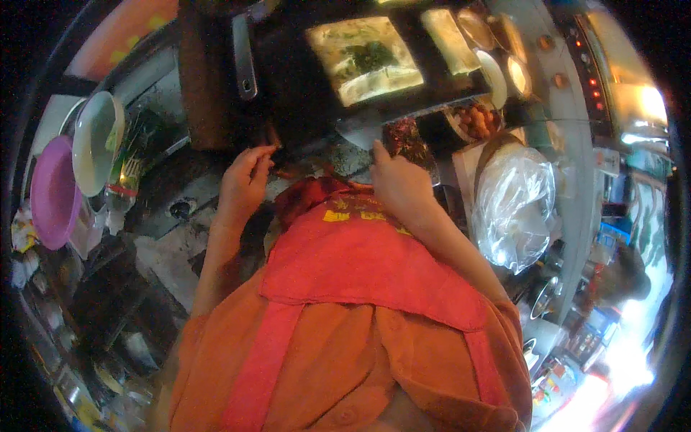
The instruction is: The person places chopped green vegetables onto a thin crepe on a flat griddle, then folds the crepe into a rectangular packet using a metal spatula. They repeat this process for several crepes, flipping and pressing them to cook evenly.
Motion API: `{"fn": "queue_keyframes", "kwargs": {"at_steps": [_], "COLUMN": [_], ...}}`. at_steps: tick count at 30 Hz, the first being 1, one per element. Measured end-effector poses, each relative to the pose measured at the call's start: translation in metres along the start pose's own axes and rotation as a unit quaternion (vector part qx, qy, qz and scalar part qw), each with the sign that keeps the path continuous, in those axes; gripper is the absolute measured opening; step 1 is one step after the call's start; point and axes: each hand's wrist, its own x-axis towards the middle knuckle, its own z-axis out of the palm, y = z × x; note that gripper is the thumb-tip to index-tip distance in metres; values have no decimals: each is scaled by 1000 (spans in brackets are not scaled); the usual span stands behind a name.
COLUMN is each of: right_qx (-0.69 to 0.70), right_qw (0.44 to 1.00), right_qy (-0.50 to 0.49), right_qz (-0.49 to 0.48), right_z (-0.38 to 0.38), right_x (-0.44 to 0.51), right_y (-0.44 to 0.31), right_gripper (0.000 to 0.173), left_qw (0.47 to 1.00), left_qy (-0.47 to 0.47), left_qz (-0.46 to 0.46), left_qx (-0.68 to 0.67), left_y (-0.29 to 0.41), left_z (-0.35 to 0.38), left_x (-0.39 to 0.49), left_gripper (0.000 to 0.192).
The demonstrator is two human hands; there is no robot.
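Observation:
My right hand (402,181) grips a broad metal scraper (359,135) at the front edge of a dark griddle, its index finger stretched along it. My left hand (248,175) is raised to the left with thumb and fingertips close together; whether something small is between them cannot be told. On the griddle lies a square, pale sheet of dough (378,89) with chopped greens on it, its near edge folded over. A folded, pale piece (451,40) lies to its right. A flat metal handle (244,56) with a hole in its end lies at the griddle's left.
At right are a basket of eggs (475,120), a tray of dark red bits (405,140), a white bowl (491,78) and a clear plastic bag (515,210). At left stand a white basin (97,143) and a pink basin (54,191). Red lights glow on a panel (593,81).

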Motion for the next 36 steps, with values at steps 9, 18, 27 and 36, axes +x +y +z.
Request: {"fn": "queue_keyframes", "kwargs": {"at_steps": [9,18,27,36], "right_qx": [30,72,37,26], "right_qw": [994,973,987,988], "right_qy": [30,151,146,151], "right_qz": [98,159,58,0], "right_z": [-11,1,-15,-76], "right_x": [7,42,127,269], "right_y": [56,151,215,171], "right_gripper": [47,48,51,51], "left_qw": [1000,999,999,994], "left_qy": [-19,-22,-33,-12], "left_qz": [10,27,-16,-84], "left_qx": [10,36,16,70], "left_y": [10,37,58,65], "left_z": [13,42,62,62], "left_x": [11,18,14,-14], "left_gripper": [20,20,19,19]}}
